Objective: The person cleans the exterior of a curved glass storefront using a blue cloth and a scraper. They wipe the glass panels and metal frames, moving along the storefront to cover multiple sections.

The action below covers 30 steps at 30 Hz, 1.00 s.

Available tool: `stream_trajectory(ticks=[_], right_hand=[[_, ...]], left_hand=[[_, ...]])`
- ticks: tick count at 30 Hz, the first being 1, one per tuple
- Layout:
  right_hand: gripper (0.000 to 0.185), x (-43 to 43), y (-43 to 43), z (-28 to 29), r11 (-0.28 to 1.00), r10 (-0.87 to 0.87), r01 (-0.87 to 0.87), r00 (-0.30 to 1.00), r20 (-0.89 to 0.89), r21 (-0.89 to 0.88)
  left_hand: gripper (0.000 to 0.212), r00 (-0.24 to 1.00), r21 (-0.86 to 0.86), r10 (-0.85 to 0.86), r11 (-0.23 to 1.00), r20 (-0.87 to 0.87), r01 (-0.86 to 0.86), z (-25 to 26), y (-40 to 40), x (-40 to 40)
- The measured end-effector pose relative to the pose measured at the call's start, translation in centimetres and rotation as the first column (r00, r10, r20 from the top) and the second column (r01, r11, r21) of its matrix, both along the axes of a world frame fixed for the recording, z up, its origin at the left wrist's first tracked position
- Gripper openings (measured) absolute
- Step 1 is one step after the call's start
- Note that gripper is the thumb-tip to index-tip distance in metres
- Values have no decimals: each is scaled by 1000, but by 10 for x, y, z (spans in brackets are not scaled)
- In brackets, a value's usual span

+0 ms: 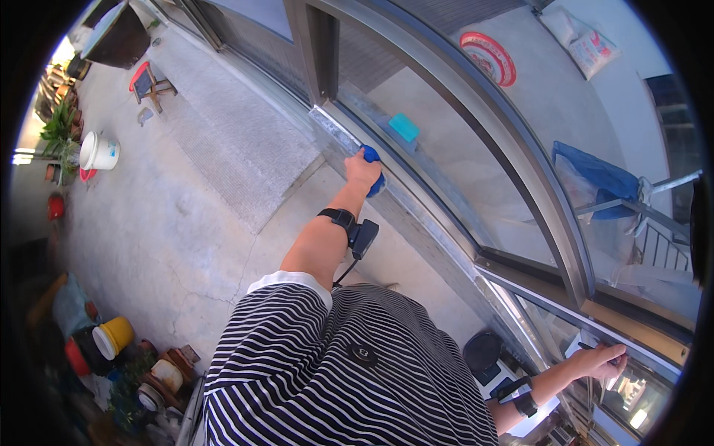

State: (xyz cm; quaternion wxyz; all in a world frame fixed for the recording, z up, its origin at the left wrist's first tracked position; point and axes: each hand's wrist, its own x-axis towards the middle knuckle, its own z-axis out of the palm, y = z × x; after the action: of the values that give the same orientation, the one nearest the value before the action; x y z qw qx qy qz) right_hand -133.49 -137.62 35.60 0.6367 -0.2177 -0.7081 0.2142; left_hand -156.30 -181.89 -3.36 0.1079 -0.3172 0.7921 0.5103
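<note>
My left hand grips a blue cloth and presses it on the metal sill along the bottom of a sliding glass door or window. My right hand, at the lower right, is by the frame edge with its fingers curled round a small dark thing that I cannot make out; it may be a handle or a tool. Behind the pane a turquoise block, perhaps a sponge or box, lies near the track.
A small stool, a white bucket and potted plants stand at the left. Yellow and other pots crowd the lower left. Behind the glass are a red patterned basin and a metal rack with blue plastic. A black round stool or lid is lower right.
</note>
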Motion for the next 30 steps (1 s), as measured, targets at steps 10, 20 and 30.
stream_trajectory(ticks=[10,20,30], right_hand=[[56,14,-4,0,991,123,-129,985,125,46],[26,37,43,13,914,300,-324,945,129,246],[37,32,49,19,941,152,-214,959,238,261]], left_hand=[[59,967,7,-255,967,-12,255,16,119,97],[34,923,734,386,628,-6,-258,21,109,150],[102,981,197,181,967,-71,-164,3,61,46]])
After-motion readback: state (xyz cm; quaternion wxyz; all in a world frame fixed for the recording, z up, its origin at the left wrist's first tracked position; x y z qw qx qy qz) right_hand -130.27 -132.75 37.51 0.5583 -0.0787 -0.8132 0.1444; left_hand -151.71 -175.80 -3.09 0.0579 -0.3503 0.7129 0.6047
